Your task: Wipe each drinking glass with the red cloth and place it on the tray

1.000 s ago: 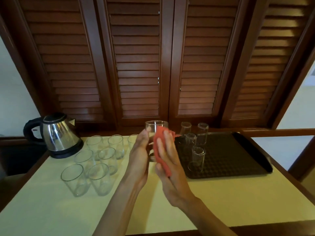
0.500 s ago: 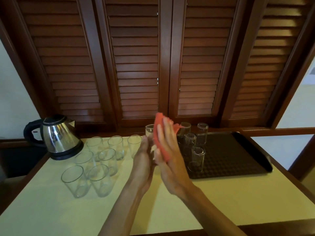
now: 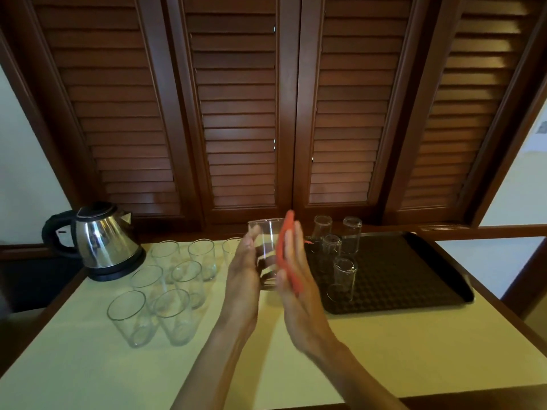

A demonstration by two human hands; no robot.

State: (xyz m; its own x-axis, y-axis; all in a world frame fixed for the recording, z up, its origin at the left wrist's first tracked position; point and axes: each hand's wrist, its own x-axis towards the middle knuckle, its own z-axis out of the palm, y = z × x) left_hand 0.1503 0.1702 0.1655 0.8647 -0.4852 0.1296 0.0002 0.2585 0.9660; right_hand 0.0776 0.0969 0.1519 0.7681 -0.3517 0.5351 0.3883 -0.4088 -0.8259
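Glass in hand [image 3: 264, 255]: clear, smooth, tapered tumbler, mouth up, centre of frame, lifted between both palms.
Left hand [image 3: 243, 270]: fingers nearly straight, palm flat against the glass's left side.
Right hand [image 3: 293, 270]: fingers straight, pressing the cloth onto the glass's right side.
Cloth [image 3: 285, 250]: red, soft, thin fold seen edge-on between right palm and glass.
Tray [image 3: 414, 270]: right of centre, dark, rectangular, dimpled surface, raised rim.
Done: four glasses [image 3: 343, 279] stand mouth-down on the tray's left part.
Left: seven glasses [image 3: 174, 316] upright in a cluster, left of centre, on the bare table; the held one is, by my judgement, mid-wipe.
Progress: roughly a third through.
Table [image 3: 370, 350]: pale yellow matt top, dark wood edging.
Kettle [image 3: 103, 244]: upper left of the table, polished steel cone, black handle and base.
Shutters [image 3: 236, 99]: brown wooden louvres across the upper frame.
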